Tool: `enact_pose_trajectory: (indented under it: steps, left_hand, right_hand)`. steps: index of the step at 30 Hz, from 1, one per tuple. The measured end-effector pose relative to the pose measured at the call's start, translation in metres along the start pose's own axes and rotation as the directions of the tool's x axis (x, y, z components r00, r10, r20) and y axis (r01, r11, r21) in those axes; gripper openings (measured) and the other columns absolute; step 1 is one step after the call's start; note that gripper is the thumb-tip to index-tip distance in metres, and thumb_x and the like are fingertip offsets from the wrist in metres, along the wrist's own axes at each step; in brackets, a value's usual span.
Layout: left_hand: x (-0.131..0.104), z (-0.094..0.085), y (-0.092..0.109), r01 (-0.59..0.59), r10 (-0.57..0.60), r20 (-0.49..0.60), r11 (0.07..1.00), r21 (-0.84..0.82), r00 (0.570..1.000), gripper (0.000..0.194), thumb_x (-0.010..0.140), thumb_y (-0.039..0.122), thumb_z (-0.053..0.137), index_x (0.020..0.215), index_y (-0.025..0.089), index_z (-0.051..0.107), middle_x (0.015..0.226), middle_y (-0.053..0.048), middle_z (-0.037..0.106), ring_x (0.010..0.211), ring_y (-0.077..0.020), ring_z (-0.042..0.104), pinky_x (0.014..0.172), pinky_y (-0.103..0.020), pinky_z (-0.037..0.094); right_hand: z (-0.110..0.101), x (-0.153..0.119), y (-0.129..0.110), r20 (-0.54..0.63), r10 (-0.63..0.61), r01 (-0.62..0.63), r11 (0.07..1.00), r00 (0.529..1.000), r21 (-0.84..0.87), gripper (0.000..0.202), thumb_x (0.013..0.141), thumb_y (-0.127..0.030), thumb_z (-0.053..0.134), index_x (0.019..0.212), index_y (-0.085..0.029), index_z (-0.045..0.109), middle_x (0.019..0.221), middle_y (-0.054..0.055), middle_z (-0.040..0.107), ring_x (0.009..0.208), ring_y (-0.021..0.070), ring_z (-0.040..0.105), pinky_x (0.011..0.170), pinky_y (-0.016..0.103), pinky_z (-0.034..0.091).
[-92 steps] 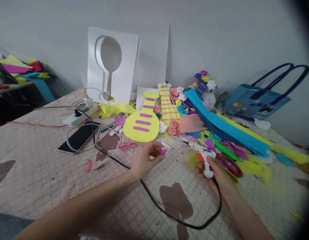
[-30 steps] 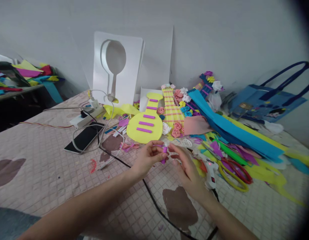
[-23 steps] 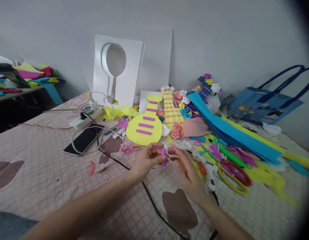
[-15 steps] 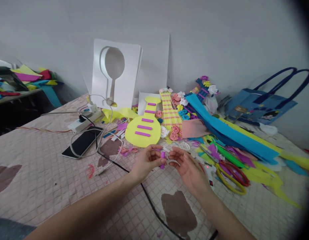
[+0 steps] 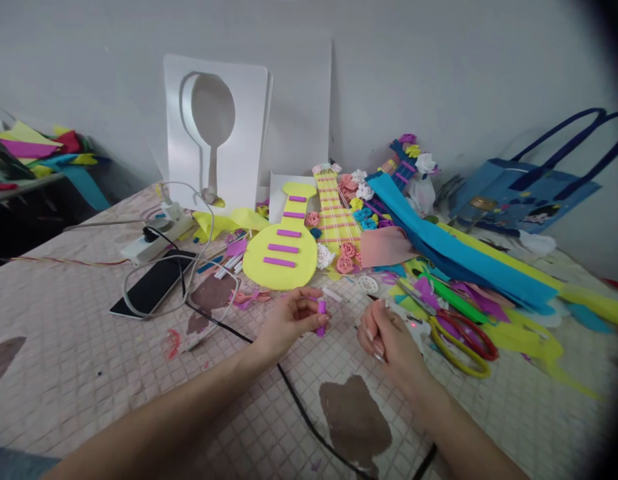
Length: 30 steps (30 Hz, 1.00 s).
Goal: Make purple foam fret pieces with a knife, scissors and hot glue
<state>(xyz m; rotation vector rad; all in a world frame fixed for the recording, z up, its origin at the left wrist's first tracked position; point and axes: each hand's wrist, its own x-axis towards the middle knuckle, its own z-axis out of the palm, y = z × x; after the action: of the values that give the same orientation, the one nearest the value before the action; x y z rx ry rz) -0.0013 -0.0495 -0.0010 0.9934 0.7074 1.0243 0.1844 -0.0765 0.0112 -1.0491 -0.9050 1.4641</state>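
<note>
My left hand (image 5: 293, 320) pinches a small purple strip (image 5: 321, 319) upright between thumb and fingers. Just beyond those fingertips lies a short white stick (image 5: 331, 294). My right hand (image 5: 383, 337) is closed, its fingers curled in; what they hold, if anything, is hidden. A dark pointed tip (image 5: 371, 297) shows just above it. Right behind that hand is a white device with a red light (image 5: 413, 325), partly covered. A yellow guitar-shaped cutout (image 5: 253, 260) with purple bars lies beyond my left hand.
Scissors with red and yellow handles (image 5: 461, 353) lie right among paper scraps. A decorated yellow guitar neck (image 5: 333, 230) and a blue paper roll (image 5: 453, 260) are behind. On the left are a phone (image 5: 153, 283), a power strip (image 5: 149, 245) and loose cables. A black cable (image 5: 299, 400) crosses the front.
My right hand has drawn away from my left and its open fingers have curled shut. My left hand still holds the purple strip. The view has shifted slightly.
</note>
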Motion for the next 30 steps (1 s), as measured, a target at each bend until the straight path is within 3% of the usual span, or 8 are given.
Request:
enact_pose_trajectory:
  steps: [7,11,14,16,21,26,28,30]
  left_hand:
    - [-0.002,-0.009,-0.014,-0.038,-0.051,0.172,0.876,0.481,0.984,0.027,0.069,0.022,0.07,0.09,0.014,0.057,0.065,0.0,0.061,0.056,-0.011,0.056,0.053,-0.023,0.044]
    - [-0.006,-0.005,0.001,-0.26,0.197,0.174,0.622,0.739,0.965,0.015,0.076,0.02,0.062,0.091,0.017,0.064,0.085,-0.006,0.065,0.075,-0.0166,0.059,0.066,-0.028,0.046]
    - [-0.007,0.003,0.016,-0.418,0.461,0.192,0.458,0.784,0.866,0.018,0.086,0.019,0.05,0.099,0.018,0.063,0.102,-0.01,0.063,0.098,-0.0205,0.056,0.085,-0.034,0.043]
    - [-0.006,0.009,0.021,-0.514,0.525,0.288,0.356,0.781,0.801,0.02,0.088,0.022,0.05,0.103,0.018,0.062,0.104,-0.01,0.062,0.1,-0.0208,0.054,0.088,-0.035,0.041]
    - [0.002,0.018,0.023,-0.629,0.437,0.535,0.097,0.771,0.723,0.018,0.088,0.026,0.05,0.1,0.02,0.064,0.099,-0.009,0.066,0.093,-0.022,0.053,0.083,-0.037,0.037]
    - [0.008,0.015,0.03,-0.656,0.343,0.724,-0.308,0.689,0.599,0.022,0.093,0.023,0.041,0.084,0.02,0.061,0.084,-0.004,0.064,0.084,-0.0182,0.052,0.086,-0.036,0.033]
    - [0.012,0.008,0.035,-0.579,0.359,0.709,-0.41,0.704,0.607,0.024,0.094,0.024,0.039,0.079,0.018,0.058,0.079,-0.003,0.062,0.079,-0.0172,0.05,0.085,-0.035,0.033]
    - [0.017,-0.001,0.04,-0.459,0.413,0.624,-0.435,0.775,0.663,0.026,0.094,0.027,0.039,0.077,0.017,0.055,0.078,-0.004,0.061,0.075,-0.017,0.05,0.077,-0.033,0.034]
  right_hand:
    - [-0.007,0.004,0.001,0.196,0.163,-0.165,0.986,0.967,-0.007,0.074,0.083,-0.072,0.025,0.078,-0.013,0.068,0.045,0.001,0.051,0.035,0.008,0.038,0.038,0.023,0.026]
    - [-0.004,0.006,0.0,0.225,0.157,-0.167,0.986,0.962,0.025,0.073,0.083,-0.071,0.028,0.091,-0.012,0.07,0.056,0.004,0.059,0.036,0.008,0.041,0.037,0.023,0.028]
    - [-0.002,0.004,0.001,0.239,0.131,-0.138,0.99,0.962,0.012,0.072,0.085,-0.069,0.027,0.098,-0.013,0.069,0.079,0.009,0.067,0.038,0.0065,0.042,0.037,0.023,0.027]
    - [0.0,0.002,0.0,0.273,0.114,-0.115,0.993,0.955,-0.01,0.072,0.085,-0.07,0.026,0.101,-0.014,0.068,0.092,0.011,0.068,0.039,0.0058,0.043,0.036,0.023,0.026]
    - [0.008,-0.005,-0.005,0.402,0.136,-0.14,0.99,0.905,-0.021,0.076,0.081,-0.075,0.021,0.104,-0.016,0.064,0.099,0.013,0.068,0.037,0.0074,0.048,0.035,0.023,0.03]
    - [0.011,-0.009,-0.011,0.529,0.179,-0.213,0.977,0.83,0.002,0.078,0.079,-0.077,0.018,0.116,-0.02,0.056,0.111,0.014,0.064,0.041,0.0107,0.057,0.038,0.025,0.039]
    - [0.009,-0.006,-0.016,0.533,0.175,-0.175,0.983,0.828,-0.051,0.075,0.081,-0.075,0.021,0.116,-0.019,0.057,0.116,0.015,0.062,0.047,0.0123,0.06,0.045,0.027,0.045]
    - [0.004,0.001,-0.023,0.458,0.141,-0.082,0.986,0.878,-0.146,0.061,0.085,-0.067,0.033,0.115,-0.02,0.059,0.116,0.013,0.062,0.055,0.0129,0.061,0.052,0.029,0.047]
